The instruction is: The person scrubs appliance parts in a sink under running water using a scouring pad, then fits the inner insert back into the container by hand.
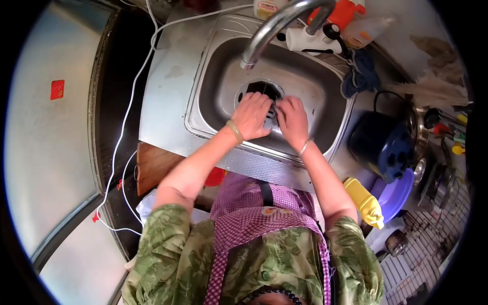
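Note:
Both hands are low in the stainless steel sink (pixel 216 76), close together over its round drain area. My left hand (pixel 250 116), with a pale bangle at the wrist, has its fingers together and bent over the near edge of a dark, flat-looking thing (pixel 265 88). I cannot tell whether that is a loose piece or the drain opening. My right hand (pixel 293 119), wearing a silver bangle, is curled beside it, slightly blurred. Between the hands show a dark slotted patch and a greyish bit, too small to name. The curved faucet (pixel 272 31) hangs above.
White and orange bottles (pixel 368 31) and a dark blue cloth (pixel 362 71) lie behind the sink. On the right are a dark blue pot (pixel 381 145), a purple basin (pixel 399 195) and a yellow bottle (pixel 363 202). A white cable (pixel 133 91) runs down the left.

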A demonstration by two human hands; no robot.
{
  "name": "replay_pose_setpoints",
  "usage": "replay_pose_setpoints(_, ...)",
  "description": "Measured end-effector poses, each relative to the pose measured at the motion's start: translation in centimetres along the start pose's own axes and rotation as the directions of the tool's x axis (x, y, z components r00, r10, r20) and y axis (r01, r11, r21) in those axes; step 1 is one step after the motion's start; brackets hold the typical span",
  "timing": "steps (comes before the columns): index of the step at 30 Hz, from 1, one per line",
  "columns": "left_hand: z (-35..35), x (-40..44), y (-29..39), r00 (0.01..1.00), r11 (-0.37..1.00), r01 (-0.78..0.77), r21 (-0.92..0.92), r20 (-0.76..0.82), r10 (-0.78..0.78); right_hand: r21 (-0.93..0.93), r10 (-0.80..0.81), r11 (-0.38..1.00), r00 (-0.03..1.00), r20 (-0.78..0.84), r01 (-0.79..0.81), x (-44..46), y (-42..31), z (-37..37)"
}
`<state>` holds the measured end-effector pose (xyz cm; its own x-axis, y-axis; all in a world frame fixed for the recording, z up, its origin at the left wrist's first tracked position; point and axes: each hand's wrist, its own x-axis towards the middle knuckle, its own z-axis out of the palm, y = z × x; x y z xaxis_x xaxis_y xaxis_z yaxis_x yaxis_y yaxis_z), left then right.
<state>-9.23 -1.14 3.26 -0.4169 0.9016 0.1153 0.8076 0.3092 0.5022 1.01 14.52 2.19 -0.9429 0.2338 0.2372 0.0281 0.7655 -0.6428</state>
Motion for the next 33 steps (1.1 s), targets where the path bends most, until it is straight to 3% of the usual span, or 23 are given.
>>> replay_pose_setpoints(3,-1.2,0.2,-0.9,0.984,0.993,-0.115,0.009,0.14,0.112,-0.055,0.034,0.998,0.998,-0.043,-0.036,4.7,1.0,0.7)
replay_pose_setpoints(6,-2.7,0.3,-2.7,0.871,0.914,-0.402,-0.058,0.283,0.401,0.198,0.183,0.968,0.975,-0.123,-0.157,5.2,2.0,-0.4)
replay_pose_setpoints(7,-3.0,0.2,-2.3,0.859,0.911,-0.413,0.022,0.342,0.381,0.281,0.238,0.94,0.962,-0.135,-0.193,5.2,2.3,-0.7)
replay_pose_setpoints(9,-2.6,-0.5,0.7,0.969,0.976,-0.194,0.095,0.171,0.176,0.292,0.235,0.939,0.96,-0.15,-0.184,2.7,1.8,-1.6)
replay_pose_setpoints(11,-1.4,-0.3,4.1,0.995,0.986,0.054,0.16,0.075,-0.067,0.311,0.198,0.939,0.969,-0.148,-0.145,0.6,1.0,-2.0)
replay_pose_setpoints(14,2.5,-0.7,4.5,0.986,0.956,0.102,0.276,0.098,-0.133,0.182,0.107,0.979,0.991,-0.075,-0.092,-1.1,0.2,-1.6)
replay_pose_setpoints(15,2.8,-0.7,4.0,0.997,0.978,0.075,0.197,-0.01,-0.074,0.11,0.007,0.994,0.999,-0.041,-0.003,-1.3,0.4,-1.6)
replay_pose_setpoints(19,3.4,-1.4,3.2,0.997,0.99,0.063,0.128,-0.05,-0.057,-0.014,-0.096,0.995,0.995,0.018,0.096,1.6,1.2,-0.7)
replay_pose_setpoints(22,3.1,-0.4,2.3,0.992,0.993,0.097,0.067,-0.082,-0.092,0.076,-0.081,0.995,0.989,0.12,0.072,5.8,1.9,-0.1)
replay_pose_setpoints(28,1.7,-0.4,1.1,1.0,0.998,0.027,0.053,-0.009,-0.026,0.187,0.025,0.982,1.0,0.018,-0.028,-1.5,0.2,-0.7)
replay_pose_setpoints(31,2.1,-0.5,1.2,1.0,0.999,0.006,0.039,-0.003,-0.006,0.055,-0.023,0.998,1.0,0.003,0.023,3.8,2.2,-0.1)
replay_pose_setpoints(33,2.0,-0.3,0.8,0.998,0.999,-0.046,0.012,-0.031,0.047,0.088,-0.059,0.994,0.998,0.024,0.056,8.0,5.1,1.2)
